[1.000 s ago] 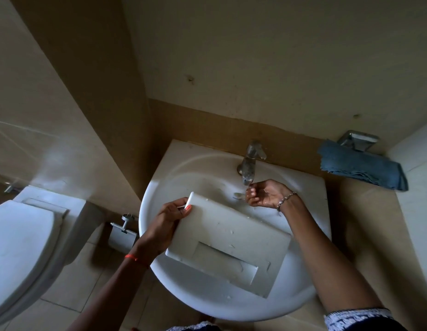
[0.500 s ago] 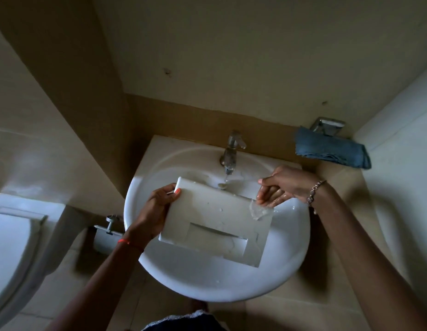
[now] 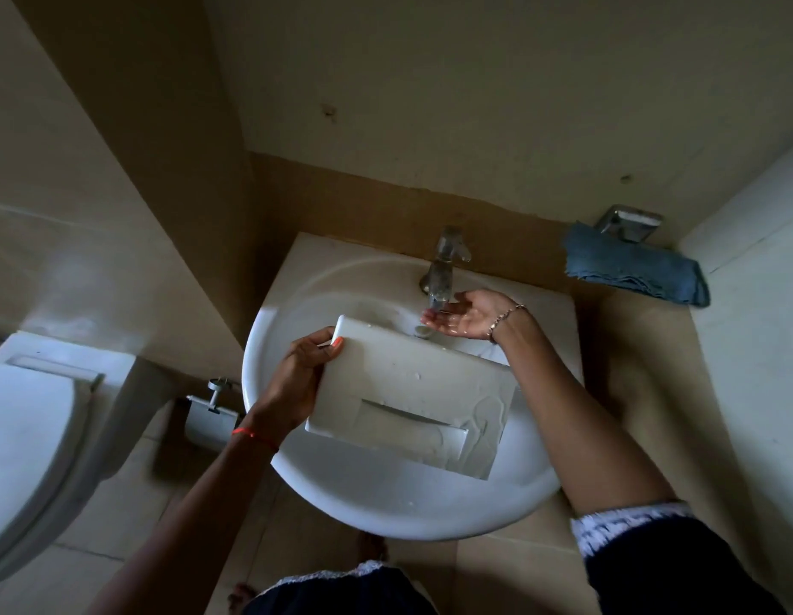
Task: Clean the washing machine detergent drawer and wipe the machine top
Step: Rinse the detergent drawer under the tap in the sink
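Gripped detergent drawer (image 3: 408, 392) by left edge over sink (image 3: 386, 508) with left hand (image 3: 297, 379), fingers clamped. Cupped right hand (image 3: 468, 319) under tap (image 3: 443, 268), fingers loosely apart. Blue cloth (image 3: 630, 268) rightward, toilet (image 3: 26, 437) leftward.

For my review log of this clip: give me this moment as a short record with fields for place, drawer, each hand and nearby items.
place: bathroom, at a white sink
detergent drawer: held over the basin, wet, recessed face up
left hand: grips the drawer's left edge
right hand: open, palm up, cupped under the tap
nearby: blue towel on a wall holder, toilet to the left
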The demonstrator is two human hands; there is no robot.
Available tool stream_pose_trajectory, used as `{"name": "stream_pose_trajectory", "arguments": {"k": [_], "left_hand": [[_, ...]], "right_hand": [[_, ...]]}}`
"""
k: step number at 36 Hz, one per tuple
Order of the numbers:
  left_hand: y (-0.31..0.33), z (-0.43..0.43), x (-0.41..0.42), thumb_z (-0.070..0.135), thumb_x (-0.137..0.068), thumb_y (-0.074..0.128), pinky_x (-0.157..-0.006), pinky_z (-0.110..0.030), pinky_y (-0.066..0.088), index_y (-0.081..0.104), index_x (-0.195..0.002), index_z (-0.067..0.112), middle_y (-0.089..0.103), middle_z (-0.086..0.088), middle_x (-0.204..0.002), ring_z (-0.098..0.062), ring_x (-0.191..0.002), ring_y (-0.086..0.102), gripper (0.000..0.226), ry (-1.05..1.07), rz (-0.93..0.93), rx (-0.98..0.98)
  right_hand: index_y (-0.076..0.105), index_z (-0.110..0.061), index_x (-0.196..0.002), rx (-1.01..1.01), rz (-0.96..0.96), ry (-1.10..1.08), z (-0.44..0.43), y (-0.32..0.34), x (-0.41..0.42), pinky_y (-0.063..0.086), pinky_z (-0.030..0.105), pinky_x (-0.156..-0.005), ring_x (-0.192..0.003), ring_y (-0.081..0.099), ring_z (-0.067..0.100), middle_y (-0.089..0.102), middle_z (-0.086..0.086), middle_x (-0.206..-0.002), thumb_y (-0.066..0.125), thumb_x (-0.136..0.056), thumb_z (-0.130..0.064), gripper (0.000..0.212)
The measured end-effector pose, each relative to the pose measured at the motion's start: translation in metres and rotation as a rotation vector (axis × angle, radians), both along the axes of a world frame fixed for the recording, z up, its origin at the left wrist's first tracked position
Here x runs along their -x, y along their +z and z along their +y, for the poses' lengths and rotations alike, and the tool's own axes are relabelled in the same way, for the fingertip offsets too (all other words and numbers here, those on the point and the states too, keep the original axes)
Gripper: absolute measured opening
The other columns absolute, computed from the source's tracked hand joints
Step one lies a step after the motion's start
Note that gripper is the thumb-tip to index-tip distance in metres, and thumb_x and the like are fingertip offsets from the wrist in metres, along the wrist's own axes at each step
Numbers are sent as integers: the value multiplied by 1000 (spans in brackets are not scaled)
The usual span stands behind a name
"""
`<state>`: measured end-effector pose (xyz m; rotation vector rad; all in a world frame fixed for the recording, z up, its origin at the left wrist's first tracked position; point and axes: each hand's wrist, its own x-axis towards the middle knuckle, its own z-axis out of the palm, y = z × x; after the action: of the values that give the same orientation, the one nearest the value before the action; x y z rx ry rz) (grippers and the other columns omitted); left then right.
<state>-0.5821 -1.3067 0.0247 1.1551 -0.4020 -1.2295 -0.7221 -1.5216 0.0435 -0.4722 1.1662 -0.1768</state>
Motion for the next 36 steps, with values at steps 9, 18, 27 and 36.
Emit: {"name": "stream_pose_trajectory", "arguments": {"k": [9, 18, 27, 36], "left_hand": [[-4, 5, -1, 3, -91, 44, -62, -24, 55, 63, -99, 1, 72, -6, -79, -16, -68, 68, 21, 16, 12, -7], [-2, 2, -2, 2, -89, 45, -59, -24, 55, 72, -83, 8, 72, -7, -75, -16, -64, 68, 29, 6, 33, 0], [5, -4, -3, 3, -91, 45, -61, -25, 56, 64, -95, 0, 72, -7, -76, -17, -64, 68, 20, -50, 40, -17], [4, -3, -2, 1, -90, 45, -61, -25, 56, 63, -94, -1, 72, -8, -74, -17, -63, 68, 19, -37, 83, 2]], "right_hand": [[41, -7, -67, -90, -40, -64, 8, -15, -27, 30, 26, -57, -60, 35, 16, 48, 11, -53, 29, -75, 1, 16], [35, -13, -63, -28, -68, 126, -1, 6, 12, 33, 20, -38, -49, 31, 10, 38, 3, -47, 26, -73, 8, 25], [60, 8, -79, 249, -102, 591, 49, 76, -20, 57, 37, -67, -70, 71, 28, 69, 20, -72, 33, -100, -12, 40], [60, 1, -85, 596, -10, 661, 79, 86, -44, 53, 27, -69, -76, 63, 23, 64, 15, -83, 39, -99, -17, 31]]}}
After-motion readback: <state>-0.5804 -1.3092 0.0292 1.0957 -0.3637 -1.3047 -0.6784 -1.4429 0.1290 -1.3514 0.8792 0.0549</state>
